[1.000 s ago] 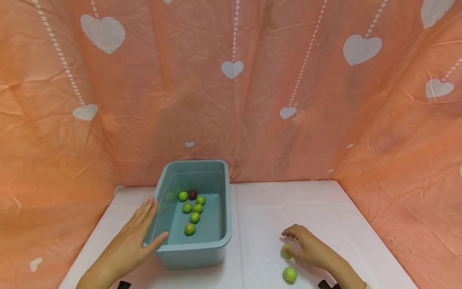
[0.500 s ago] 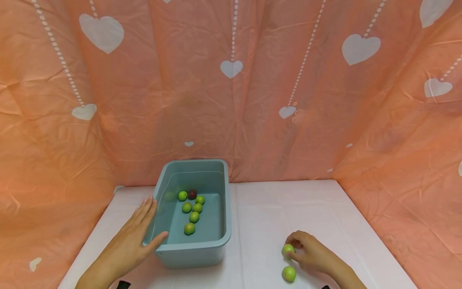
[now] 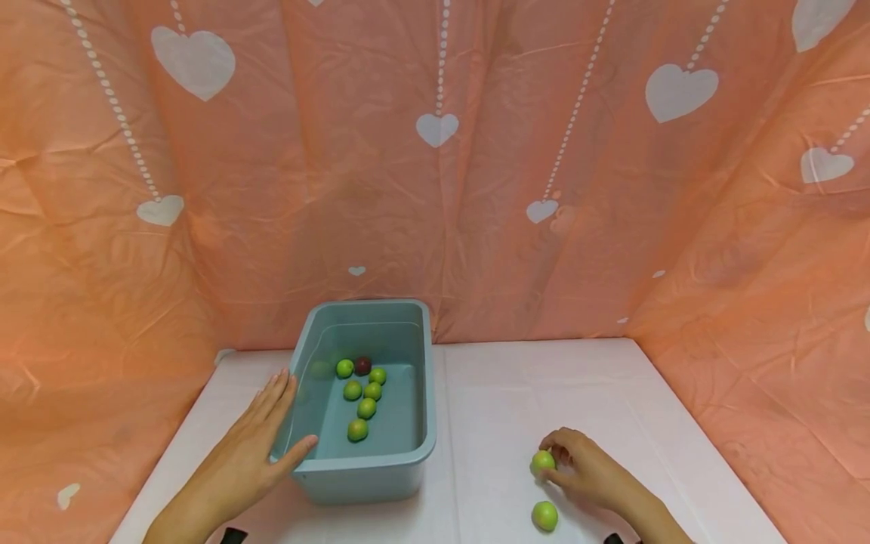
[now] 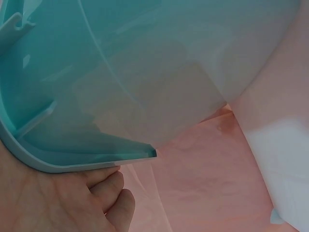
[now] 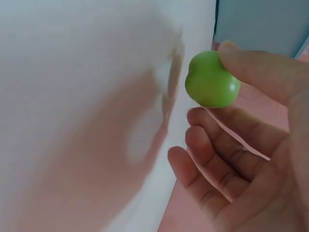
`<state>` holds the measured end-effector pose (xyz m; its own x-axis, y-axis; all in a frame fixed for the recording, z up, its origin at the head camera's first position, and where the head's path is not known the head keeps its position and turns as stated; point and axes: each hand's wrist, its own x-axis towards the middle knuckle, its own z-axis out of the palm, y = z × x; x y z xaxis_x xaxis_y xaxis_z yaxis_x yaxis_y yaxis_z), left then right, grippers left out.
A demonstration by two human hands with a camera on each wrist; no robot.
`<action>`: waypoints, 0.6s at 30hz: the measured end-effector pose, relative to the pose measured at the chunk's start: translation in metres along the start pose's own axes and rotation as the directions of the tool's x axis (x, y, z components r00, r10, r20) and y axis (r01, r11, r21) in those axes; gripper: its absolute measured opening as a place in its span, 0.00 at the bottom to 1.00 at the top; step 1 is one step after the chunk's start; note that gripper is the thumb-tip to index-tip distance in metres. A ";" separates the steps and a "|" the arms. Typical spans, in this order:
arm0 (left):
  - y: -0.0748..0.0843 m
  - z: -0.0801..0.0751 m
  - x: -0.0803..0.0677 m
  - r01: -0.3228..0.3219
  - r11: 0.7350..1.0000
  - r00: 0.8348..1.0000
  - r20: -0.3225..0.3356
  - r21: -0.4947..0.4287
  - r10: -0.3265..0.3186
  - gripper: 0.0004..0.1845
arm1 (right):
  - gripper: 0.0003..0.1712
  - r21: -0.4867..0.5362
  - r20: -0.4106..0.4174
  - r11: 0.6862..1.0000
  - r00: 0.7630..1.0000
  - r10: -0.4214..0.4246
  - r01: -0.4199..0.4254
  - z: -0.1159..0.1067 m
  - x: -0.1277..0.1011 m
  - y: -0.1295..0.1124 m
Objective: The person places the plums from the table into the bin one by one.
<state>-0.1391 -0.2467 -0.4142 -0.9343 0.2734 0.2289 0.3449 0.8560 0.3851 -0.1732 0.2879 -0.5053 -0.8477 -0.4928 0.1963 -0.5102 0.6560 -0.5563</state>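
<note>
Between the thumb and index finger of my right hand (image 3: pixel 587 468) is a small green plum (image 5: pixel 212 79), pinched close over the white tablecloth; the other fingers curl loosely below it. A second green plum (image 3: pixel 545 516) lies on the cloth just nearer to me. My left hand (image 3: pixel 248 446), fingers straight, rests along the left rim of a blue-grey plastic tub (image 3: pixel 367 461), with the thumb over its near corner. In the left wrist view, the tub's underside lip (image 4: pixel 87 162) runs along that hand. Several green plums (image 3: pixel 367 409) and one dark red plum (image 3: pixel 363 366) lie inside the tub.
A white cloth (image 3: pixel 503 400) covers the table. Orange-pink sheeting (image 3: pixel 326 189) with white hearts hangs behind the table and along both sides. The tub's far end stands near the back sheet.
My right hand has gone from hovering with spread fingers over the farther plum to pinching it, and the plum has risen slightly. The left hand and tub have stayed put.
</note>
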 end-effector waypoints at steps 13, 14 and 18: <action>0.001 -0.001 0.001 0.018 1.000 1.000 0.017 -0.012 -0.018 0.53 | 0.16 -0.054 -0.126 0.977 0.969 -0.212 0.207 0.000 0.029 -0.013; 0.001 -0.001 0.001 0.020 1.000 1.000 0.019 -0.012 -0.020 0.54 | 0.15 -0.048 -0.126 0.975 0.967 -0.220 0.216 0.000 0.032 -0.015; 0.001 -0.001 0.001 0.019 1.000 1.000 0.018 -0.009 -0.019 0.54 | 0.15 -0.048 -0.130 0.969 0.960 -0.247 0.242 -0.004 0.048 -0.026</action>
<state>-0.1396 -0.2456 -0.4126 -0.9421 0.2649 0.2057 0.3278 0.8572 0.3973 -0.2011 0.2501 -0.4785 -0.7073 -0.5608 0.4305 -0.7067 0.5434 -0.4531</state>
